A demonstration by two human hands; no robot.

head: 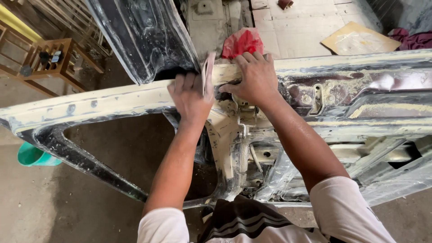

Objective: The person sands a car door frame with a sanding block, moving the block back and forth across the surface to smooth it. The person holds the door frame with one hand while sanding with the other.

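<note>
Item: folded grey sandpaper sheet (208, 72), upright on the top edge of a cream-primed stripped car door (112, 101). Left hand (191, 96) gripped it, fingers curled. Right hand (254, 76) lay spread on the door beside it. Behind: red rag (243, 41), possibly plastic.

door frame (112, 101): was cream filler w/ black patches, grey smears, maroon paint showing at right
body panel (144, 36): was black, streaked white w/ dust
sandpaper (208, 72): was pale grey-tan
rag (243, 42): was red
bucket (33, 156): was green
cardboard (360, 39): was tan w/ whitish blotch
wooden rack (49, 58): was orange-brown
sleeves (346, 211): were white
shorts (245, 220): were dark w/ white stripes
floor (45, 207): was grey-brown
</note>
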